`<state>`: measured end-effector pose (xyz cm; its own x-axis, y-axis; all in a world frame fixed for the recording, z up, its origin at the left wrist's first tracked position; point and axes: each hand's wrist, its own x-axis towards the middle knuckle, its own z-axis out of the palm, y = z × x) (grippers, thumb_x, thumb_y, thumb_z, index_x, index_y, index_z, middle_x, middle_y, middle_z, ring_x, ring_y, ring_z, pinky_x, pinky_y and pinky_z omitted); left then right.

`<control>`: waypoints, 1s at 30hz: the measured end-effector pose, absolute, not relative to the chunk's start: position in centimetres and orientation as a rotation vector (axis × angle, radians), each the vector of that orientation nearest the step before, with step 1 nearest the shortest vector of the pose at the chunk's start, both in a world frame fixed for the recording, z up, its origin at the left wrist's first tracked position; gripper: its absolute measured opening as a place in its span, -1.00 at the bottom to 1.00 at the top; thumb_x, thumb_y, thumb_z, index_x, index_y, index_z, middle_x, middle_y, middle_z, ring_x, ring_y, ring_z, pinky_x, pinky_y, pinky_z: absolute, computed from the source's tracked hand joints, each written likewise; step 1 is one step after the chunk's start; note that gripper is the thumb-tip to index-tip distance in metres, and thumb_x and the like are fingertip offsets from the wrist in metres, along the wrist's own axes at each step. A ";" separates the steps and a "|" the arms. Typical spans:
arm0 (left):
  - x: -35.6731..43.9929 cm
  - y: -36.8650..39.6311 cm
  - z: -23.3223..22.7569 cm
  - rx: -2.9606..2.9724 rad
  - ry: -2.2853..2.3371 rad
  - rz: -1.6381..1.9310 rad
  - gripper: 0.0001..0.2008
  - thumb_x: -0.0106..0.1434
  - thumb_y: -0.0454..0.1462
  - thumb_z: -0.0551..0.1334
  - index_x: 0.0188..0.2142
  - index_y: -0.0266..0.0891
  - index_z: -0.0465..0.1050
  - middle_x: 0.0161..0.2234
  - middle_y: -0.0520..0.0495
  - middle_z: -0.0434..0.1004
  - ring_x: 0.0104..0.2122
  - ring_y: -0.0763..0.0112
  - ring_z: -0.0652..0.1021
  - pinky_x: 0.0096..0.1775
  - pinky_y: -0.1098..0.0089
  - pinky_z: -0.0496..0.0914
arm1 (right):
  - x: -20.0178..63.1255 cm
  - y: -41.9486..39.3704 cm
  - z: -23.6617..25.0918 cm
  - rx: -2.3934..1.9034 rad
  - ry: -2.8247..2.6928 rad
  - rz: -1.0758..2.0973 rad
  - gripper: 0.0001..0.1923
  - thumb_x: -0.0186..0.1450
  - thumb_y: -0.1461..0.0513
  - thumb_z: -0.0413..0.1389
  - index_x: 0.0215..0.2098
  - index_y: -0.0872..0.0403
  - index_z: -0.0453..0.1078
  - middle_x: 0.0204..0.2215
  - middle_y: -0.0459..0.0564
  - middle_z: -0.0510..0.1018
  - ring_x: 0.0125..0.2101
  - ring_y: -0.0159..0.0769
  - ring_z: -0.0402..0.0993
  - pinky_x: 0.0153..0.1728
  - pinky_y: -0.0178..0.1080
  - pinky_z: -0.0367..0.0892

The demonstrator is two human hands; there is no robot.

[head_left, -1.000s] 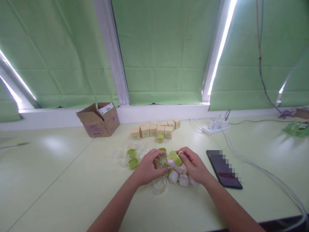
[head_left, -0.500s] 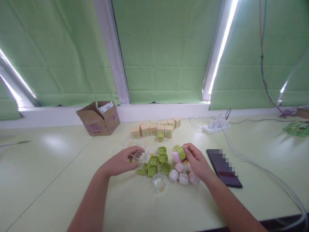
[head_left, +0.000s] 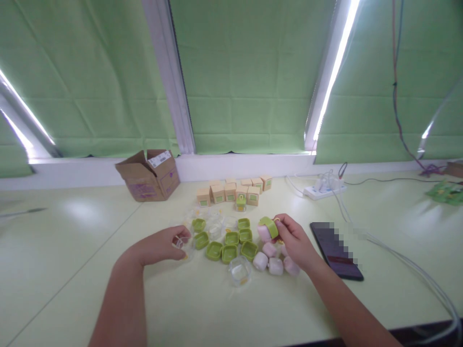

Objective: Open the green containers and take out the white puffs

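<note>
My left hand point(head_left: 162, 246) is low over the table, its thumb and fingers curled round a small clear plastic case point(head_left: 183, 242). In my right hand point(head_left: 292, 237) is a green lid point(head_left: 268, 227) with a yellow loop, sitting on a pale pink rounded cube point(head_left: 264, 234). Between the hands lie several green square lids point(head_left: 229, 253), hollow side up. Another clear plastic case point(head_left: 239, 271) stands in front of them. Several pale pink cubes point(head_left: 276, 266) are grouped below my right hand. Clear pieces point(head_left: 216, 226) with yellow bits lie behind the lids.
Small tan boxes point(head_left: 218, 193) stand in rows at the back, with one assembled green-topped case point(head_left: 240, 203) before them. An open cardboard box point(head_left: 148, 177) is at back left. To the right are a phone point(head_left: 334, 250), a power strip point(head_left: 323, 190) and cables.
My left hand has moved left and slightly down with the clear case, uncovering green lids it partly hid. The right hand stays in place with the lidded pink cube.
</note>
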<state>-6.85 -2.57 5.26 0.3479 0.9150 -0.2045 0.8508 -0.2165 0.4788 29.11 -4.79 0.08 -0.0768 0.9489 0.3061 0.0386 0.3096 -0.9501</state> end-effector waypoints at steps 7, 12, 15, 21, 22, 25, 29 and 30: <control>-7.9 -1.5 4.0 2.130 1.729 0.137 -0.63 -0.07 -0.16 0.22 -0.23 -0.25 0.36 -0.27 -0.06 0.47 -0.26 0.20 0.48 -0.25 0.38 0.31 | 29.0 -4.7 -0.2 -0.995 -1.406 1.002 -0.69 0.32 -0.02 -0.05 -0.35 0.04 0.26 -0.50 -0.14 0.38 -0.51 -0.38 0.34 -0.43 -0.31 0.33; -8.5 -1.4 3.7 2.054 1.815 0.176 -0.45 -0.04 -0.02 0.25 -0.09 -0.27 0.34 -0.12 -0.17 0.45 -0.18 0.15 0.48 -0.16 0.31 0.33 | 29.0 -4.6 -0.4 -0.990 -1.378 1.053 -0.69 0.31 -0.02 -0.04 -0.35 0.04 0.27 -0.49 -0.15 0.37 -0.51 -0.38 0.35 -0.44 -0.31 0.32; -8.3 -1.4 4.0 2.086 1.930 0.217 -0.43 0.02 0.08 0.19 -0.09 -0.26 0.35 -0.22 -0.14 0.47 -0.25 0.17 0.50 -0.19 0.29 0.35 | 29.0 -4.6 -0.3 -0.984 -1.379 1.077 -0.69 0.31 -0.02 -0.04 -0.34 0.04 0.27 -0.49 -0.16 0.36 -0.52 -0.40 0.34 -0.45 -0.32 0.32; -4.3 -1.5 5.4 2.455 1.906 0.735 -0.64 0.21 -0.11 0.07 -0.08 -0.26 0.34 -0.28 -0.10 0.45 -0.26 0.26 0.48 -0.14 0.28 0.35 | 28.8 -4.6 -0.5 -1.003 -1.364 1.104 -0.70 0.30 -0.02 -0.03 -0.33 0.05 0.28 -0.48 -0.16 0.34 -0.56 -0.43 0.33 -0.52 -0.35 0.29; -3.2 -1.6 5.4 2.516 1.790 0.801 -0.65 0.23 -0.16 0.07 -0.04 -0.25 0.31 -0.23 -0.11 0.44 -0.22 0.27 0.47 -0.11 0.28 0.35 | 28.7 -4.6 -0.5 -1.008 -1.362 1.116 -0.70 0.30 -0.02 -0.02 -0.33 0.05 0.28 -0.49 -0.17 0.34 -0.57 -0.44 0.32 -0.54 -0.35 0.28; 0.5 -2.3 4.8 2.670 1.432 0.865 -0.63 0.24 -0.27 0.07 0.06 -0.21 0.24 -0.03 -0.14 0.38 -0.05 0.26 0.42 0.02 0.23 0.31 | 28.6 -4.7 -0.5 -1.018 -1.381 1.161 -0.69 0.29 -0.02 -0.02 -0.34 0.05 0.29 -0.51 -0.17 0.33 -0.60 -0.45 0.32 -0.57 -0.36 0.27; 4.4 -3.8 3.6 2.801 1.163 0.810 -0.55 0.22 -0.38 0.09 0.12 -0.16 0.18 0.04 -0.13 0.34 0.03 0.28 0.37 0.06 0.22 0.28 | 28.4 -5.1 -0.2 -1.026 -1.447 1.253 -0.70 0.28 -0.01 -0.02 -0.36 0.06 0.28 -0.55 -0.17 0.35 -0.62 -0.44 0.33 -0.60 -0.37 0.27; 5.1 -4.1 3.4 2.826 1.126 0.780 -0.52 0.21 -0.41 0.09 0.12 -0.15 0.18 0.04 -0.13 0.33 0.03 0.29 0.37 0.05 0.24 0.30 | 28.4 -5.3 -0.2 -1.027 -1.469 1.271 -0.70 0.29 0.00 -0.02 -0.36 0.05 0.28 -0.55 -0.18 0.35 -0.63 -0.44 0.32 -0.61 -0.37 0.27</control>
